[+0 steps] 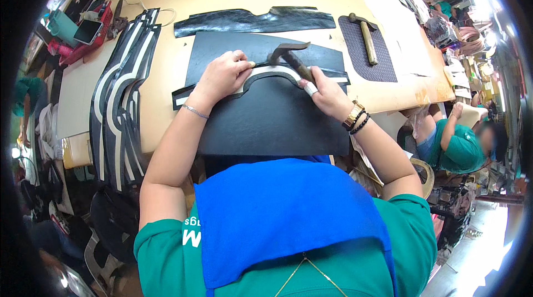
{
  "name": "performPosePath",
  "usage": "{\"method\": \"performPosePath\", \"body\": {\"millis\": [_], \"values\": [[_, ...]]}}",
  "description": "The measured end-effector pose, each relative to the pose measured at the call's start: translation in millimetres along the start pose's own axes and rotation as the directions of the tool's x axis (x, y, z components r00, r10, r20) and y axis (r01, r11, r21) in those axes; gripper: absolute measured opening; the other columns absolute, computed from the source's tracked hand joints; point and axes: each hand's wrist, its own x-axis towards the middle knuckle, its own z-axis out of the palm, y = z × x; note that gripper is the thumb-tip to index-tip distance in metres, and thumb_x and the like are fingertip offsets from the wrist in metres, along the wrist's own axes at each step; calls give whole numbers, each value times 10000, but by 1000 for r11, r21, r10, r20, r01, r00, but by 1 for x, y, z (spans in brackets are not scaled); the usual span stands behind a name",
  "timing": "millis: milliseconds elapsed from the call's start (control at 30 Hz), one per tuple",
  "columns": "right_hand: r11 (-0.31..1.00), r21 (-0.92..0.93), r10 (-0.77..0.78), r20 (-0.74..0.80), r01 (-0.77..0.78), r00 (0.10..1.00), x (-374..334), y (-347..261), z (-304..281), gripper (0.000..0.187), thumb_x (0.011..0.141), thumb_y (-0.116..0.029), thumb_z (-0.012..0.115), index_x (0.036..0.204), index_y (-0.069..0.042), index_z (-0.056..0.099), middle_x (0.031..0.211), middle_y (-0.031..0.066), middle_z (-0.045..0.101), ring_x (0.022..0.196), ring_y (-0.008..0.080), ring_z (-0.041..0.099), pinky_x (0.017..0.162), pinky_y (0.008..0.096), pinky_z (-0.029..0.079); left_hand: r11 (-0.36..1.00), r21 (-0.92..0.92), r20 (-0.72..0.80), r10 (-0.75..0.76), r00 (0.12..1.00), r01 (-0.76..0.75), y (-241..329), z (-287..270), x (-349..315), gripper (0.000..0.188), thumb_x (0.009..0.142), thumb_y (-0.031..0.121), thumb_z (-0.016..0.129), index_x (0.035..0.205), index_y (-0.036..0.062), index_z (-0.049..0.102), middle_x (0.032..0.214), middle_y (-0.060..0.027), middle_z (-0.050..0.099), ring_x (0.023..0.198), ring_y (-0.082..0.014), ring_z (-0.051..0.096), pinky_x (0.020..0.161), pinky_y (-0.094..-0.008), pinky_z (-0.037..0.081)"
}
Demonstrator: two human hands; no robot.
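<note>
My left hand point(226, 74) is closed, thumb and fingers pinching the upper edge of a curved black leather-like piece point(271, 69) with a white strip along its arch. My right hand point(328, 94) is wrapped round the handle of a hammer point(288, 53). The hammer's dark head is just above the arch, to the right of my left fingertips; whether it touches the piece I cannot tell. Under the piece lies a smooth black board point(272, 122) at the table's near edge. Its upper part shows behind my hands.
A shiny black piece point(252, 21) lies beyond the board. On the right, a second hammer point(368, 41) rests on a dark textured mat point(347, 36). Several black-and-white strips point(114, 94) are piled left, near a red basket point(101, 33). Another person point(455, 144) sits at the right.
</note>
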Motion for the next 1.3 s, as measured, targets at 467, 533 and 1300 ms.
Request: {"method": "performPosePath", "body": {"millis": [467, 533, 1300], "values": [[997, -80, 4, 106, 4, 994, 19, -26, 3, 333, 1012, -337, 535, 1087, -34, 421, 865, 303, 641, 877, 500, 625, 724, 525, 476, 985, -132, 29, -111, 993, 114, -3, -5, -1, 332, 850, 133, 691, 1173, 59, 665, 1031, -116, 667, 878, -263, 662, 788, -353, 540], [998, -49, -34, 101, 39, 994, 21, -31, 4, 347, 1014, -352, 528, 1086, -27, 430, 871, 304, 642, 884, 499, 624, 733, 524, 475, 931, -294, -16, -232, 973, 217, -3, -6, -1, 420, 861, 101, 625, 1280, 81, 593, 1025, -143, 655, 867, -278, 655, 806, -351, 538], [974, -87, -190, 187, 209, 964, 43, -50, 33, 391, 962, -386, 574, 1055, -8, 532, 898, 256, 664, 870, 458, 650, 769, 521, 498, -16, -989, 104, -792, 602, 150, -51, -9, 4, 731, 1018, 641, 240, 1572, 166, 195, 1379, -138, 497, 1235, -291, 504, 1092, -489, 354]]}}
